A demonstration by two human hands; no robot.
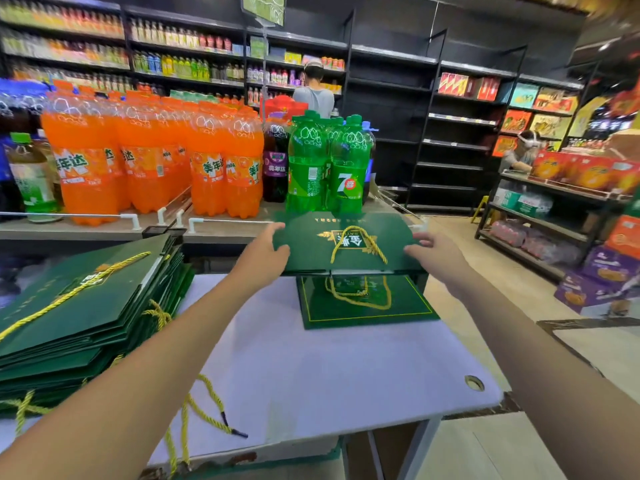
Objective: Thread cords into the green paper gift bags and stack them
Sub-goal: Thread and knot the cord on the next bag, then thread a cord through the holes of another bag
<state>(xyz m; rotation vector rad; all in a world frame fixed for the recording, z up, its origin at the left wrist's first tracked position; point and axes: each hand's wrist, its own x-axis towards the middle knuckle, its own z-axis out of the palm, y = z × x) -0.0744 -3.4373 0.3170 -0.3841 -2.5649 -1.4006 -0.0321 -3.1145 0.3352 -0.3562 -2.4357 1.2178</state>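
My left hand [265, 252] and right hand [434, 252] hold a flat green paper gift bag [346, 242] by its left and right edges, level in the air. Its yellow cord handle [360, 245] lies looped on top of the gold logo. Directly beneath it, at the far end of the white table [311, 375], lies another green bag [408, 306] with its own yellow cord. A tall stack of flat green bags [86, 306] sits at the table's left. Loose yellow cords [207, 410] trail across the near left of the table.
Behind the table runs a display shelf with orange soda bottles [149, 157] and green 7-Up bottles [325, 164]. Store racks with boxes [554, 202] stand on the right across an aisle. Two people stand further back among the shelves.
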